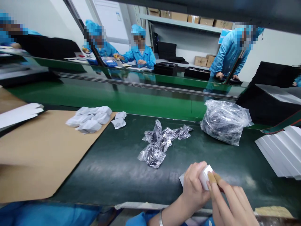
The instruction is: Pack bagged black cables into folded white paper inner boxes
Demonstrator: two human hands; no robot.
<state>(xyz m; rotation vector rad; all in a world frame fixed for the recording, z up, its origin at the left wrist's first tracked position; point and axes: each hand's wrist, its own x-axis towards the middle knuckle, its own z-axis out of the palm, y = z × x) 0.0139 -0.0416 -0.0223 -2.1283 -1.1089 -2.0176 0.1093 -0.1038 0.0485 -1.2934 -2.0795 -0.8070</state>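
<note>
My left hand (194, 183) is closed round a small white box (206, 172) at the lower right, above the dark green table. At the end of the box facing me, my right hand (231, 199) presses its fingers, two of them in tan finger cots. A white corner shows left of my left hand; whether it belongs to the box I cannot tell. Farther off, a loose group of clear plastic bags with dark contents (156, 142) lies on the table. Several small white wrapped packets (90, 118) are heaped on a brown cardboard sheet (47, 150).
A large clear bag of dark items (223, 121) stands at the back right. White folded card pieces (282, 153) lie at the right edge, near black stacked material (272, 73). Several people in blue, including one standing person (227, 51), are beyond a green belt (141, 97).
</note>
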